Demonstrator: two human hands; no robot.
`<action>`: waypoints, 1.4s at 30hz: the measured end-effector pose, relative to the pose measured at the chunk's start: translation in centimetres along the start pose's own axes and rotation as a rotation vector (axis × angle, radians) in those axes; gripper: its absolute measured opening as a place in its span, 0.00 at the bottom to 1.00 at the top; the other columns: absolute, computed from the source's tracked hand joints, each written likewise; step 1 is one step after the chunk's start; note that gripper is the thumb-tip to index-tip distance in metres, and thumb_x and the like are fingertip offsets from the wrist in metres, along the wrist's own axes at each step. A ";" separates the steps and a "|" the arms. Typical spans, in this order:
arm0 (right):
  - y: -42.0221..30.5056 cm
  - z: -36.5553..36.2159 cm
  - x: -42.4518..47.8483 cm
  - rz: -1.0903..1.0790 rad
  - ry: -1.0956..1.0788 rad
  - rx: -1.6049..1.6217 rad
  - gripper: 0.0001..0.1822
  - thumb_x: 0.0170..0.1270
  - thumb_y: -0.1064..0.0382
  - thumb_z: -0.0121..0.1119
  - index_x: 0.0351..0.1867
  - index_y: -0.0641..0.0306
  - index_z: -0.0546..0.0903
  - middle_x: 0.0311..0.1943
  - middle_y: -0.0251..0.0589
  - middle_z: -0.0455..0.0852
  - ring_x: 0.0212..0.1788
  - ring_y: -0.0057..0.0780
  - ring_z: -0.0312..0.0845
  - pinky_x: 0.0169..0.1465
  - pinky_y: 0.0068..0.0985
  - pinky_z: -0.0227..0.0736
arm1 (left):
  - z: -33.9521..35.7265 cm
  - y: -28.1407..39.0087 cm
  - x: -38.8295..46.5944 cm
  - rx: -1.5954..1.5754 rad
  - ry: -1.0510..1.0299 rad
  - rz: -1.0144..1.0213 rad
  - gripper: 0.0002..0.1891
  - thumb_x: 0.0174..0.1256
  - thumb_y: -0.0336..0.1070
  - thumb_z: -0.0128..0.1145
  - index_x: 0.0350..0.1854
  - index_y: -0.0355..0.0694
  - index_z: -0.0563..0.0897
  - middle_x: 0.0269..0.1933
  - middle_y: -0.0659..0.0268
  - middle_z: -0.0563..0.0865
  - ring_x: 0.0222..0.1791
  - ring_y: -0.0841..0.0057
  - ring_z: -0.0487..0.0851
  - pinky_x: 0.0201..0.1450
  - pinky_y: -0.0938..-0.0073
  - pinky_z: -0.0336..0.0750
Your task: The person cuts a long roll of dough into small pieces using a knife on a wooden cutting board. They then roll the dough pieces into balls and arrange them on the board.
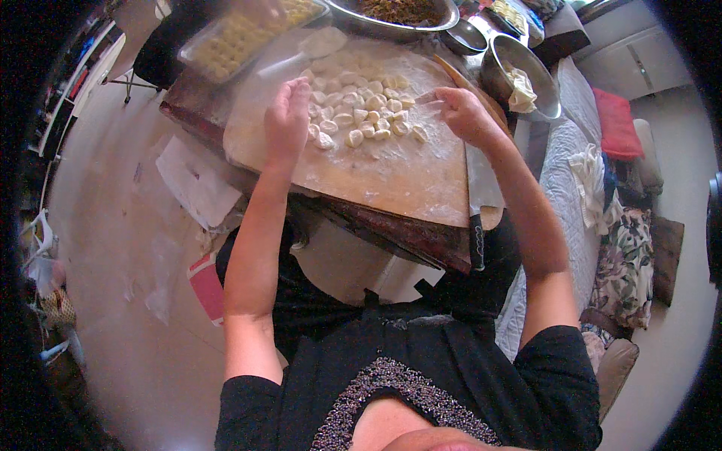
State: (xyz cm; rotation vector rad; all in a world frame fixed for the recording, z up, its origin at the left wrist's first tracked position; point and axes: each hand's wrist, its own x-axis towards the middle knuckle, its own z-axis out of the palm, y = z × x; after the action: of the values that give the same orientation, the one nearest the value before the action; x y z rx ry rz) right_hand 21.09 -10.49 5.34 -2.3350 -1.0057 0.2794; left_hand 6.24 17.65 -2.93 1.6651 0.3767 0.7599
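Note:
Many small floured dough pieces (361,113) lie in a loose heap on a flour-dusted wooden board (389,180). At the left edge of the heap is my left hand (290,110), held on its side with the fingers fairly close together; whether anything is in it cannot be told. My right hand (459,110) hovers at the right of the heap over loose flour, fingers partly curled and spread, with no object seen in it. A cleaver (482,180) with a black handle lies along the board's right edge, beneath my right forearm. A rolling pin (282,65) rests at the board's back left.
A tray of shaped dough pieces (225,51) stands back left, with another person's blurred hand (271,7) above it. Behind the board are a metal basin of brown filling (403,12) and a small bowl (465,36). A metal bowl with a pale cloth (522,93) stands at the right.

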 end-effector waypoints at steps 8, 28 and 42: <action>0.2 9.1 3.9 0.043 0.061 -0.323 0.43 0.72 0.36 0.52 0.78 0.65 0.60 0.78 0.60 0.56 0.81 0.56 0.46 0.81 0.46 0.44 | 1.9 0.5 -0.6 0.732 -0.133 0.453 0.25 0.69 0.50 0.59 0.64 0.44 0.81 0.69 0.50 0.76 0.70 0.51 0.72 0.71 0.51 0.66; 2.7 6.2 4.3 -0.241 0.218 -0.248 0.20 0.71 0.49 0.57 0.58 0.54 0.85 0.58 0.52 0.82 0.63 0.54 0.75 0.67 0.50 0.68 | 1.3 1.3 -0.9 0.695 -0.349 0.510 0.16 0.65 0.44 0.61 0.50 0.43 0.87 0.60 0.53 0.83 0.67 0.52 0.73 0.70 0.53 0.66; 0.8 6.6 6.1 -0.054 0.360 -0.426 0.12 0.61 0.54 0.66 0.36 0.60 0.86 0.42 0.47 0.86 0.49 0.50 0.81 0.53 0.44 0.75 | 0.9 -0.5 1.1 0.844 0.020 0.364 0.17 0.65 0.39 0.58 0.53 0.38 0.84 0.58 0.52 0.84 0.59 0.53 0.80 0.63 0.57 0.74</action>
State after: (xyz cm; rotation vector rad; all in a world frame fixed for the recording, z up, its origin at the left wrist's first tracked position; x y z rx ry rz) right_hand 23.16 -3.75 -0.26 -2.5943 -1.0156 -0.4048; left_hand 7.74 17.74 -3.16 2.5680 0.4473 0.9551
